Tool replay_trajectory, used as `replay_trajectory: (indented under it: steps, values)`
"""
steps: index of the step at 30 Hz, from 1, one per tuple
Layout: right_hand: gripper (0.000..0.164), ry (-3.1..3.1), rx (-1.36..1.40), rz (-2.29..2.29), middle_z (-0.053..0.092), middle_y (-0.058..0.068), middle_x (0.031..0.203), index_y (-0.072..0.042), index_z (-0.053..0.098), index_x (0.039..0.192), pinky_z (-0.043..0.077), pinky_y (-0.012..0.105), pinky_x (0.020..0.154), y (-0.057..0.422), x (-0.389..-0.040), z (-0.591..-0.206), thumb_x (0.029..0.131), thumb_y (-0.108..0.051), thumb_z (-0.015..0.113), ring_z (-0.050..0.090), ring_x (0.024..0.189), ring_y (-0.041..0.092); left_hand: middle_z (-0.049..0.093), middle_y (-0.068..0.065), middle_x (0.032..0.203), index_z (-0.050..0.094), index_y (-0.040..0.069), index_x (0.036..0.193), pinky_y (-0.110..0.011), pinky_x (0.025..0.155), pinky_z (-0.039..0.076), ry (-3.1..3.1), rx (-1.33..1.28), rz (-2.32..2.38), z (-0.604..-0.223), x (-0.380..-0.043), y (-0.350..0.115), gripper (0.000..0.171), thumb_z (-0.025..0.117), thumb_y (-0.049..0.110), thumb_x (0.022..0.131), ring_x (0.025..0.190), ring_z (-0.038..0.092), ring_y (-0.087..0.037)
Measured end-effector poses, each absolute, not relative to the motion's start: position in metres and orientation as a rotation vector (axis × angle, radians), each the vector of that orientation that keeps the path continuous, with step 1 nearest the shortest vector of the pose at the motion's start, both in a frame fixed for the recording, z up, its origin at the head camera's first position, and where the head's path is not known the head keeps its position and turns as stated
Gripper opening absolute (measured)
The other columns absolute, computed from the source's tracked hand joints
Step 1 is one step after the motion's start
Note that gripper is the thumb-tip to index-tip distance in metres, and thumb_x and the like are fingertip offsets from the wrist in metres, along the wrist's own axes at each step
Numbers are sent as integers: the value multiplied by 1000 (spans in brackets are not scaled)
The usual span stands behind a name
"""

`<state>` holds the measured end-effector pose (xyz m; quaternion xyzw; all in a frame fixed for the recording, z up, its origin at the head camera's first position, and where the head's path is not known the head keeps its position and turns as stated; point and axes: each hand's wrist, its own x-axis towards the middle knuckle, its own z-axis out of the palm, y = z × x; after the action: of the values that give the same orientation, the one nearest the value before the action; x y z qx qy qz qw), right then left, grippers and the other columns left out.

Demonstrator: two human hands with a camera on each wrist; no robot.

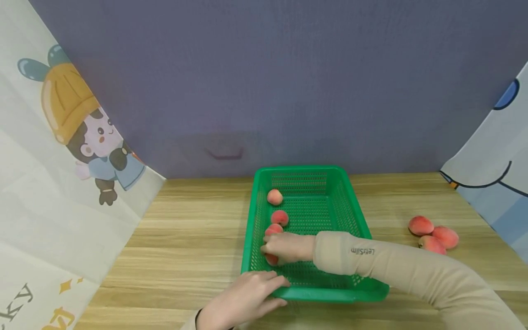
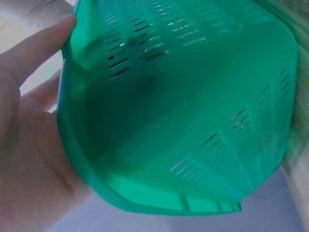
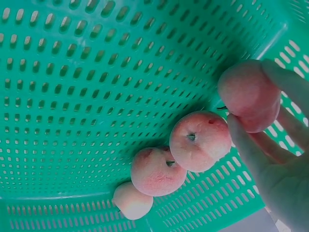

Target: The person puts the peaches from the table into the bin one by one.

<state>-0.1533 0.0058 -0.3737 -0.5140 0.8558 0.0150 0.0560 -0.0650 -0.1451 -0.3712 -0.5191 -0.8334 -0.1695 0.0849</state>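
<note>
A green plastic basket (image 1: 359, 208) with slotted walls stands on the wooden table. My left hand (image 1: 249, 293) holds its near left corner, thumb outside the rim and fingers over it; the left wrist view shows this hand (image 2: 36, 130) beside the basket's outer wall (image 2: 193, 106). Inside the basket, my right hand (image 1: 286, 247) grips a reddish peach (image 3: 248, 94) between thumb and fingers, low by the left wall. Next to it a second peach (image 3: 200, 141) lies close, then a third peach (image 3: 158, 171) and a paler peach (image 3: 133, 200), in a row along that wall.
Three more peaches (image 1: 433, 233) lie grouped on the table (image 1: 198, 233) to the right of the basket, beyond my right sleeve (image 1: 396, 263). A dark grey-blue panel (image 1: 288, 91) rises behind the table. Printed white sheets (image 1: 49, 220) flank both sides.
</note>
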Motion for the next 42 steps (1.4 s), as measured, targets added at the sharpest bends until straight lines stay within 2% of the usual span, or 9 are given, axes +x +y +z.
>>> replay_trajectory:
  steps: [16,22,34,42]
  values:
    - [27,2595,-1511,86,55,-5,86,-13,62,98,40,9,58,4,-154,-378,73,-10,71,50,71,1,58,9,82,60,14,99,-7,68,40,-2483,-1545,-512,-372,-64,-145,21,62,27,83,75,53,4]
    - [30,2598,-1535,89,55,-4,87,-12,62,99,40,9,57,4,-155,-378,71,-6,70,50,73,2,57,10,81,60,15,99,-6,66,39,-2505,-1546,-501,-371,-64,-145,21,62,27,83,75,52,5]
    - [24,2612,-1560,61,53,-5,79,-13,62,92,39,10,58,4,-157,-371,70,-8,70,45,70,2,56,10,79,60,15,98,-5,64,38,-2502,-1536,-489,-370,-65,-144,21,63,27,81,71,51,5]
    - [29,2610,-1474,54,57,-5,89,-13,62,99,42,11,62,5,-156,-359,72,-13,72,50,79,4,55,10,77,60,14,96,-6,64,39,-2464,-1536,-491,-371,-65,-144,20,64,27,80,70,51,4]
